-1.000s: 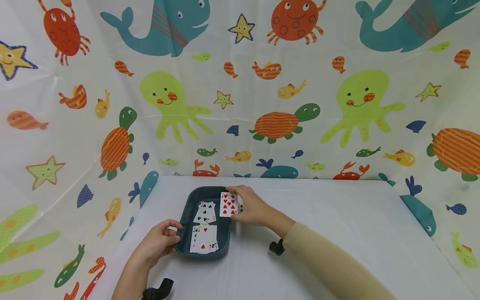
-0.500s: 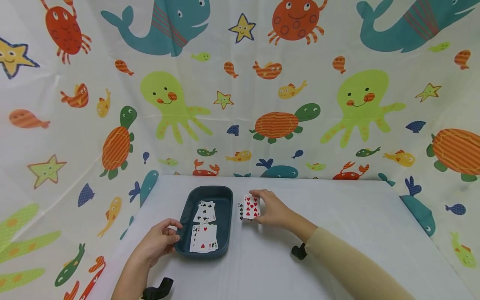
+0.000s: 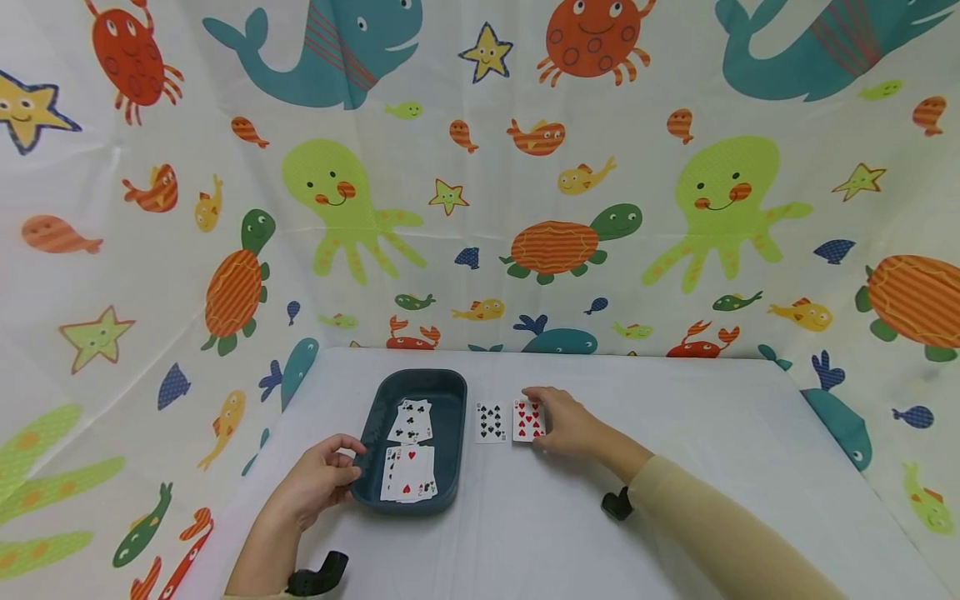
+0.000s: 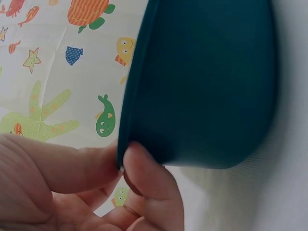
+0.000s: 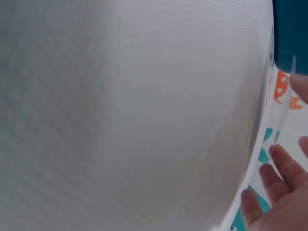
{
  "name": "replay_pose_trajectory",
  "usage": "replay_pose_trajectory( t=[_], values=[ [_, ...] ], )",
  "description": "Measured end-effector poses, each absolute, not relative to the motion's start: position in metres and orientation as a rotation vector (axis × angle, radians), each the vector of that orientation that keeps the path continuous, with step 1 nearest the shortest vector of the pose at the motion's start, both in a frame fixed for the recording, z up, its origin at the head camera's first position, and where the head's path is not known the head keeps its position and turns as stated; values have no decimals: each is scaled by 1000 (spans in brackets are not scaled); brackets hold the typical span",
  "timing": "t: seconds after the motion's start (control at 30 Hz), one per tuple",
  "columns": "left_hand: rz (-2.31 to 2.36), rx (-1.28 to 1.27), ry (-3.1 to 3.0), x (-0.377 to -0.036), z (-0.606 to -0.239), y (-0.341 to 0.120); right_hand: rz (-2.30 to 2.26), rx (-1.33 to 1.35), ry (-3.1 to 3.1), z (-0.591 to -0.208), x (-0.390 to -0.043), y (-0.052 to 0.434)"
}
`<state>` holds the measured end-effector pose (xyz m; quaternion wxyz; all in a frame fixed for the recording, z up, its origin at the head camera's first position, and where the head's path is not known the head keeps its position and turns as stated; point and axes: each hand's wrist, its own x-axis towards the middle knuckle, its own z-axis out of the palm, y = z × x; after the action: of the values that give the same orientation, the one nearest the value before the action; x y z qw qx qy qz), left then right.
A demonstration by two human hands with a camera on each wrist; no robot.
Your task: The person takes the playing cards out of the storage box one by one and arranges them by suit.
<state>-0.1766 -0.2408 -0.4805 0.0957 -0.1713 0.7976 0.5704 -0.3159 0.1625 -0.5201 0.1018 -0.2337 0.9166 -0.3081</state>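
Note:
A dark teal tray stands on the white table, and my left hand pinches its left rim. In the left wrist view the thumb and a finger of the left hand meet on the tray's edge. To the right of the tray, my right hand grips a playing card with red hearts by its edges. Between tray and hand lies a face-up playing card with black spades. The right wrist view shows the right hand and a card edge-on.
Inside the tray are two groups of overlapping playing cards, one with black clubs on top at the back and one with a red heart card on top nearer the front. A cloth printed with sea animals hangs behind the table.
My right hand has carried the heart card rightward from the tray's right rim, past the spade card, down to the table. The left hand keeps its place on the tray.

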Motion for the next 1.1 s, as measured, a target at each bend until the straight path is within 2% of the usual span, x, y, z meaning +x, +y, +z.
replay_pose_trajectory(
  t=[0.6,0.83,1.1],
  values=[
    [1698,-502,2357,-176,-479,-240,-763,-675,2738,-526,-325,159],
    [1702,-497,2359,-176,-479,-240,-862,-612,2721,-523,-324,159],
    [1693,-507,2362,-177,-480,-241,-894,-693,2728,-520,-325,155]
  ],
)
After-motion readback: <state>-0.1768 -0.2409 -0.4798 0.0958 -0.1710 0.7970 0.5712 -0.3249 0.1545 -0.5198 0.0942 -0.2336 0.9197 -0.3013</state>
